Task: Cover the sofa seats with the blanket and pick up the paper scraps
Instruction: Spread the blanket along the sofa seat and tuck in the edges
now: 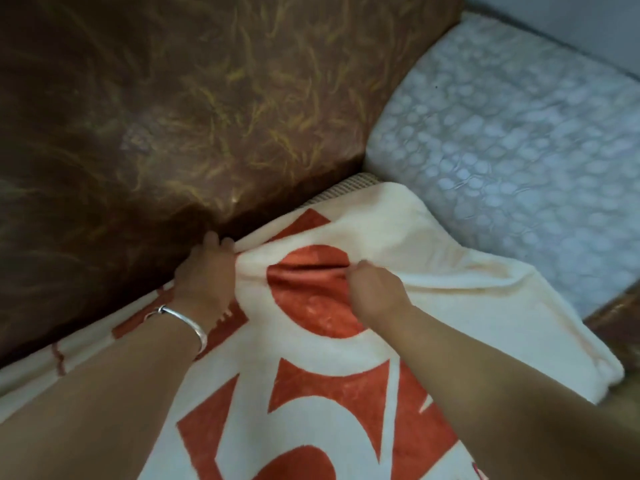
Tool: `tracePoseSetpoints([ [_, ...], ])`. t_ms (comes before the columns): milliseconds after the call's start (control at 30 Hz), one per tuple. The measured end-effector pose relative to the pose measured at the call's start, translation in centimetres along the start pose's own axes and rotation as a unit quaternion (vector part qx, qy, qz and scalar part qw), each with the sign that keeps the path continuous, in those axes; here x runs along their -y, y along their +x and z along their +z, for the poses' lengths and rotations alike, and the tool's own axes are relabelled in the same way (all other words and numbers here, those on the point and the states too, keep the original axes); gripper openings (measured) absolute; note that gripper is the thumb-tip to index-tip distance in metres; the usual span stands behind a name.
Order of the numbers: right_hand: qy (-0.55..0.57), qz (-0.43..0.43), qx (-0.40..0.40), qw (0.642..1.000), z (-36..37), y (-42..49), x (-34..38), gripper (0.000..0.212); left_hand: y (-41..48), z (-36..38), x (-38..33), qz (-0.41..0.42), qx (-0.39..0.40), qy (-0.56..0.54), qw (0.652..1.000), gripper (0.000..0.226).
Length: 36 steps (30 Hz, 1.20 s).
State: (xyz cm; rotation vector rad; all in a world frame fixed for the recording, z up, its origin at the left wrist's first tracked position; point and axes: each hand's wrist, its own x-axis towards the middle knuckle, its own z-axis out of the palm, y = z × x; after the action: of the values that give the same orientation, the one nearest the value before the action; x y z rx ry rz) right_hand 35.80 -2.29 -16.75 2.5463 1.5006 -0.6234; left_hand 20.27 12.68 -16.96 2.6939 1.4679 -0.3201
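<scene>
A cream blanket (pixel 398 244) with large orange-red shapes lies over the sofa seat, bunched into a fold between my hands. My left hand (pixel 204 275), with a silver bangle on its wrist, grips the blanket's edge where the seat meets the brown backrest (pixel 194 98). My right hand (pixel 375 292) pinches a ridge of the fabic over an orange-red circle. A strip of beige seat fabric (pixel 349 185) shows beyond the blanket's far corner. No paper scraps are in view.
A pale blue-white quilted cushion (pixel 519 133) lies at the right, uncovered. A dark wooden piece of the sofa (pixel 616 317) shows at the right edge below it. A light wall fills the top right corner.
</scene>
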Motion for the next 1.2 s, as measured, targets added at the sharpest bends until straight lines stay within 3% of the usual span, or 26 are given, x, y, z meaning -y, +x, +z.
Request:
tracePoseSetpoints([
  [133,-0.006,0.091,-0.046,0.995,-1.4,0.0,-4.6,0.033,2.3,-0.1,-5.4,0.154,-0.073,0.023,0.985,0.039],
  [233,-0.008,0.168,-0.048,0.985,-2.2,1.2,-8.4,0.035,4.9,-0.2,-10.3,0.189,-0.076,-0.022,0.979,0.038],
  [333,0.004,0.238,-0.018,0.971,-2.7,2.7,-12.4,0.041,8.2,-0.2,-14.3,0.174,-0.065,-0.087,0.979,0.040],
  [467,0.029,0.238,0.058,0.969,-2.5,4.1,-16.3,0.040,11.3,-1.4,-17.9,0.048,0.110,-0.144,0.982,0.075],
  [567,0.049,0.230,0.051,0.971,-2.6,5.2,-17.7,0.036,11.3,-1.5,-19.5,0.155,0.148,-0.124,0.969,0.031],
  [667,0.082,0.231,-0.013,0.969,-3.3,6.6,-18.2,0.033,11.1,-2.4,-20.5,0.227,0.084,-0.196,0.950,0.014],
  [733,0.101,0.226,-0.029,0.968,-3.6,7.4,-18.3,0.034,11.4,-3.2,-20.9,0.188,0.125,-0.283,0.932,0.023],
  [767,0.109,0.223,-0.027,0.968,-3.6,7.7,-18.3,0.035,11.5,-3.4,-21.0,0.150,0.190,-0.326,0.914,0.026],
  [800,0.112,0.219,-0.021,0.969,-3.5,7.9,-18.3,0.038,11.5,-3.4,-21.0,0.104,0.260,-0.376,0.883,0.026],
  [867,0.105,0.206,-0.013,0.973,-2.9,8.0,-18.4,0.047,11.4,-2.7,-20.8,0.033,0.316,-0.447,0.836,0.015],
  [900,0.097,0.199,-0.013,0.975,-2.6,8.1,-18.4,0.050,11.2,-2.6,-20.7,0.024,0.323,-0.430,0.843,0.028],
  [967,0.085,0.192,-0.013,0.978,-2.3,8.0,-18.4,0.050,10.9,-2.4,-20.8,0.057,0.344,-0.309,0.885,0.076],
  [1000,0.084,0.192,-0.016,0.978,-2.2,8.0,-18.4,0.049,10.7,-2.4,-21.2,0.077,0.358,-0.256,0.895,0.083],
  [1067,0.089,0.192,-0.024,0.977,-2.1,7.9,-18.5,0.046,10.7,-2.5,-22.3,0.123,0.372,-0.200,0.898,0.055],
  [1100,0.089,0.195,-0.030,0.976,-2.2,7.8,-18.5,0.044,10.9,-3.0,-22.8,0.149,0.342,-0.180,0.910,0.038],
  [1167,0.085,0.201,-0.043,0.975,-2.3,7.8,-18.4,0.042,12.3,-4.3,-23.0,0.161,0.191,-0.173,0.953,0.029],
  [1200,0.088,0.199,-0.043,0.975,-2.5,7.7,-18.2,0.042,13.4,-5.0,-22.6,0.129,0.100,-0.191,0.968,0.031],
])
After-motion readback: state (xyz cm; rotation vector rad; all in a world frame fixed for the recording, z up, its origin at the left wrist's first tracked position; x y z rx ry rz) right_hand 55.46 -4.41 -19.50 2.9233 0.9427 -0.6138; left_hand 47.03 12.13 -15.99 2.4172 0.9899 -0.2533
